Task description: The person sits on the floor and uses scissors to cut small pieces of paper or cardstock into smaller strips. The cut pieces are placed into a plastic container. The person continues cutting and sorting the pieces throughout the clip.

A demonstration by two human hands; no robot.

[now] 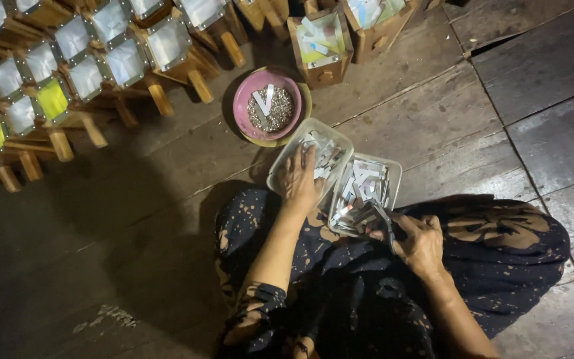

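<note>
I sit on a dark wooden floor with patterned dark cloth over my legs. My left hand (298,178) reaches palm down into a clear plastic tub (282,167) of small white and silver strips, fingers spread among them. My right hand (418,243) is closed around a dark metal tool, probably scissors or pliers (381,218), whose tip rests at the near edge of a second clear tub (393,174) holding more strips. A pink bowl (245,96) of tiny silvery pieces with two white strips on top stands just beyond the tubs.
Several small wooden frames with white or yellow panels and peg legs (88,73) lie in rows at the upper left. Two open wooden boxes of paper strips (320,40) stand at the top. Floorboards (533,100) stretch to the right.
</note>
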